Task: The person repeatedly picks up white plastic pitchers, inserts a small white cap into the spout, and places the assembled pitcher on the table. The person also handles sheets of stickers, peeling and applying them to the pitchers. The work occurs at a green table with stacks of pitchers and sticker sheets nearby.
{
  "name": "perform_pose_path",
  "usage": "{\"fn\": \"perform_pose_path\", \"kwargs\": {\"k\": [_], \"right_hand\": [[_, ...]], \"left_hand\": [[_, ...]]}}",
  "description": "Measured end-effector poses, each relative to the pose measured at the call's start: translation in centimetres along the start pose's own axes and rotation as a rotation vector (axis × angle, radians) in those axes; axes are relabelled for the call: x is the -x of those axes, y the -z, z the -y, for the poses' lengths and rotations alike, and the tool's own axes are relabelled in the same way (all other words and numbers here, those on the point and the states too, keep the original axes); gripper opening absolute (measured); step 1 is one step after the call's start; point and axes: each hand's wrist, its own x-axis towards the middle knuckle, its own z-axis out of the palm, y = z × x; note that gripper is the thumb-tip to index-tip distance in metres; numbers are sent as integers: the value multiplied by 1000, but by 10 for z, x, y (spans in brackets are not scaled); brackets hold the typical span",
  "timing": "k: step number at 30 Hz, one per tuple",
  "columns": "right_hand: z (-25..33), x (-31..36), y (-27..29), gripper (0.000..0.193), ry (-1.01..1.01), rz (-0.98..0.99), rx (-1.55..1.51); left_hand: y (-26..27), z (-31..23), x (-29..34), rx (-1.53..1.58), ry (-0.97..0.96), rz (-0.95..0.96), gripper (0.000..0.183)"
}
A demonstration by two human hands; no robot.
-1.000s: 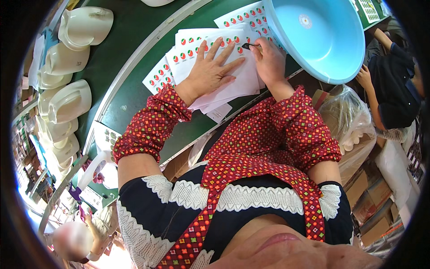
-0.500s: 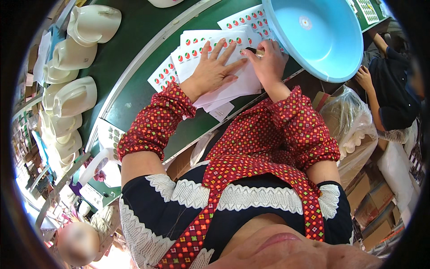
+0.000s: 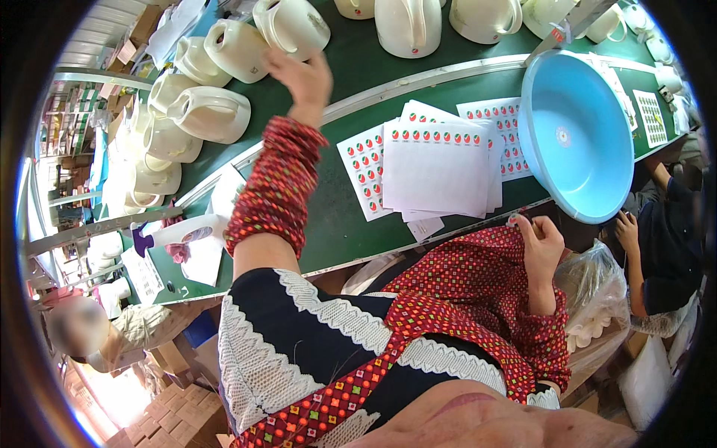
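Note:
My left hand (image 3: 302, 84) is stretched out to the far left, its fingers apart at the lower edge of a cream-coloured plastic jug (image 3: 305, 28) with a loop handle. It is slightly blurred, and I cannot tell whether it touches the jug. Near the table's front edge, my right hand (image 3: 541, 250) pinches a small sticker (image 3: 514, 220) between thumb and fingertips. Between the two hands, a stack of white sticker sheets (image 3: 441, 178) with rows of red and green round marks lies fanned out on the green table (image 3: 328, 216).
A large light-blue basin (image 3: 579, 179) stands right of the sheets. More cream jugs (image 3: 213, 113) line the green surface beyond a pale curved rail (image 3: 441, 73). A white spray bottle (image 3: 190, 230) is at the left. A co-worker's hand (image 3: 627, 230) shows at the right.
My left hand has left the sheets and reached far left to the jugs. My right hand has drawn back towards me with a sticker; the dark-tipped tool it held is out of sight.

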Motion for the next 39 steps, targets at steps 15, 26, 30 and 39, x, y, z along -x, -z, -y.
{"fn": "perform_pose_path", "kwargs": {"k": [15, 26, 30, 39], "right_hand": [[77, 5, 8, 44, 194, 145, -1], [79, 9, -19, 57, -100, 435, 46], [67, 22, -9, 61, -148, 450, 112], [70, 24, -10, 59, -137, 444, 205]], "left_hand": [[74, -108, -17, 1124, 605, 742, 24], [114, -271, 128, 1460, 1368, 1059, 22], [109, -286, 147, 1437, 1357, 1109, 22], [109, -293, 152, 1439, 1268, 1126, 21]]}}
